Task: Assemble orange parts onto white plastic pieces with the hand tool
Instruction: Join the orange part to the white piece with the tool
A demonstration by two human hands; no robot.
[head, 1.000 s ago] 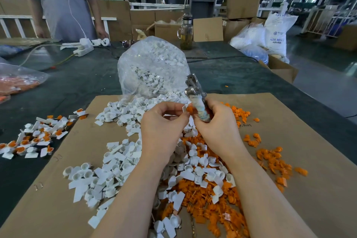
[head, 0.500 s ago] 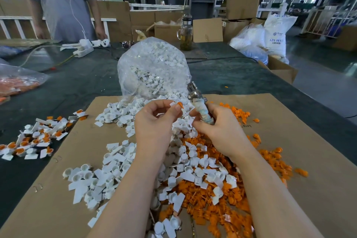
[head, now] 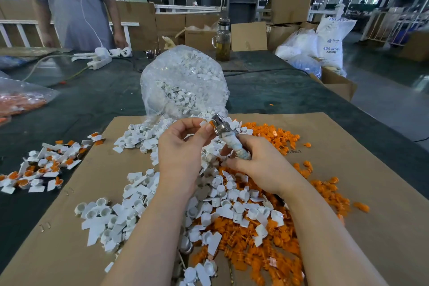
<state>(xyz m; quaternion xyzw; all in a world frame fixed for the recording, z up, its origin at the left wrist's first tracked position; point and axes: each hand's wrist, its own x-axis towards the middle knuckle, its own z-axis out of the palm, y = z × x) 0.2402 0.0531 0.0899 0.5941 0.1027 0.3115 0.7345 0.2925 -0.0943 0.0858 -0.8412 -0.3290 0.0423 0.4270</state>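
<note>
A white piece with its orange part (head: 210,122) is pinched by the left hand (head: 183,146) against the metal head of the hand tool (head: 228,138), gripped by the right hand (head: 260,165); pressing is judged next.

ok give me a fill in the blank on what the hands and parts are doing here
1. The right hand grips the wrapped handle of the ____.
2. The left hand pinches a small white and ____ part at the tool head.
3. The loose parts lie on a sheet of ____.
4. The clear bag behind the hands holds ____ pieces.

Missing words: tool; orange; cardboard; white
</note>
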